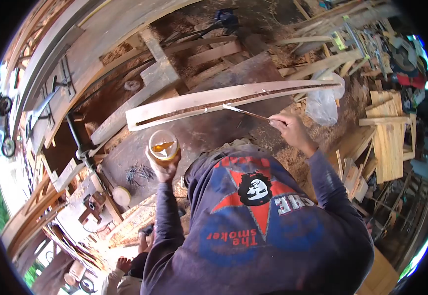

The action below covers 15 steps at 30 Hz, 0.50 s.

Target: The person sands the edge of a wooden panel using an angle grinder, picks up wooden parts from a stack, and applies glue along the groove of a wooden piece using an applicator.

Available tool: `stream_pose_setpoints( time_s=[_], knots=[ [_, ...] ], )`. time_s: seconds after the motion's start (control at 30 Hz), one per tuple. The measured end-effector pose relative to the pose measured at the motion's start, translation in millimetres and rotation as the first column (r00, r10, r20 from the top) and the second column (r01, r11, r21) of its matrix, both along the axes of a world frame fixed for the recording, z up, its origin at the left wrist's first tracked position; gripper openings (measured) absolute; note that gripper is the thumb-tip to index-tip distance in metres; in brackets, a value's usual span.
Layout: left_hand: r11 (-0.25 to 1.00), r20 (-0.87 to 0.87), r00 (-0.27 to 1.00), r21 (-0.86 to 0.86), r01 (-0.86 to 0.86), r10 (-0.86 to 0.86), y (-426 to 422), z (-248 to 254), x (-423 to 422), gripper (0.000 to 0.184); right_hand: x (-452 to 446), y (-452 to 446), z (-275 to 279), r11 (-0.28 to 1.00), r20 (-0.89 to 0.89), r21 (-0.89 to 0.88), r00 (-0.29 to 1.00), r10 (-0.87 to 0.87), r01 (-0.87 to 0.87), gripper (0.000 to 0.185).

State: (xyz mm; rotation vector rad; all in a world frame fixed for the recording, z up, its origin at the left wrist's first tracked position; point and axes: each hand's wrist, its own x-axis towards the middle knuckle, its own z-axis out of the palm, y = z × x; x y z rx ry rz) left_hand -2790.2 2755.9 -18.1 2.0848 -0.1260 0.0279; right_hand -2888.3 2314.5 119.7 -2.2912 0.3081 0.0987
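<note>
A long pale wooden beam (174, 107) lies across the bench, with a dark, rough groove along its length and small white smears near it. My right hand (292, 132) pinches a thin stick (253, 115) whose white-coated tip meets the beam's near edge, about midway along. My left hand (165, 169) is wrapped round a clear round cup (164, 142), held just below the beam's left end. Something amber and something white show inside the cup; I cannot tell exactly what they are.
A clear plastic bag (322, 105) lies by the beam's right end. Dark nails or pins (139, 174) are heaped on the bench at left, near a round wooden disc (121, 196). Clamps (354, 39) and planks stand at upper right. Another person's hand (124, 264) shows at lower left.
</note>
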Motion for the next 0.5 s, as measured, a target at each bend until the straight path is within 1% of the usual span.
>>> stream_pose_setpoints(
  time_s=[0.03,0.07,0.1,0.13,0.2,0.23,0.27,0.3,0.33,0.37,0.4,0.43,0.47,0.5],
  knots=[
    [0.967,-0.057,0.990,-0.217,-0.137,0.127,-1.0,-39.1,-17.0,0.100,6.5,8.2,-3.2,1.000,0.000,0.013,1.000,0.019,-0.019,0.017],
    [0.869,-0.135,0.963,-0.415,-0.268,0.233,-5.4,-64.8,-31.1,0.106,12.5,15.7,-6.5,0.999,-0.020,0.042,1.000,-0.016,0.017,0.017],
    [0.892,-0.116,0.950,-0.327,-0.312,0.290,-12.7,-56.5,-41.5,0.113,17.5,20.8,-9.1,0.996,-0.045,0.067,0.998,-0.054,0.057,0.018],
    [0.953,-0.039,0.955,-0.066,-0.297,0.295,-9.6,-66.9,-49.6,0.112,23.3,21.9,-9.5,0.996,-0.054,0.071,0.998,-0.045,0.049,0.018],
    [0.925,-0.032,0.936,-0.144,-0.350,0.349,-21.7,-60.0,-53.4,0.091,35.9,17.9,-1.6,0.995,-0.001,0.095,0.999,-0.044,0.043,0.019],
    [0.910,-0.076,0.931,-0.199,-0.364,0.356,-27.7,-49.2,-54.3,0.080,41.9,13.3,2.2,0.993,-0.012,0.107,0.999,-0.052,0.053,0.020],
    [0.905,-0.078,0.926,-0.194,-0.377,0.369,-16.8,-68.9,-63.4,0.080,47.8,5.6,0.1,0.993,-0.016,0.111,0.999,-0.039,0.040,0.020],
    [0.942,-0.201,0.954,-0.207,-0.264,0.224,-7.7,-75.4,-66.3,0.068,52.7,-4.6,-1.7,0.995,0.026,0.092,0.999,-0.031,0.029,0.020],
    [0.985,-0.416,0.898,-0.030,-0.167,0.140,1.7,-78.1,-76.5,0.051,56.3,-13.5,-2.3,0.997,0.070,0.072,0.997,-0.023,0.018,0.020],
    [0.986,-0.617,0.786,0.153,0.059,0.048,-0.9,-48.9,-74.2,0.037,60.3,-20.5,-0.5,0.998,0.057,0.049,0.998,-0.031,0.028,0.020],
    [0.909,-0.768,0.640,0.238,0.342,-0.039,-4.8,-16.4,-70.5,0.032,64.9,-24.4,0.9,0.999,0.059,0.049,0.998,-0.021,0.018,0.020],
    [0.977,-0.743,0.664,0.068,0.201,-0.084,-14.4,-11.2,-78.6,0.037,66.4,-27.0,2.1,0.996,0.057,0.075,0.997,-0.054,0.050,0.020],
    [0.992,-0.716,0.688,-0.110,0.058,-0.120,-30.0,-5.1,-93.7,0.043,64.9,-28.3,3.2,0.991,0.046,0.102,0.995,-0.090,0.085,0.020],
    [0.993,-0.722,0.682,-0.099,0.057,-0.111,-54.5,22.0,-82.8,0.043,65.4,-28.4,5.6,0.991,0.003,0.105,0.996,-0.085,0.085,0.020]
  ],
)
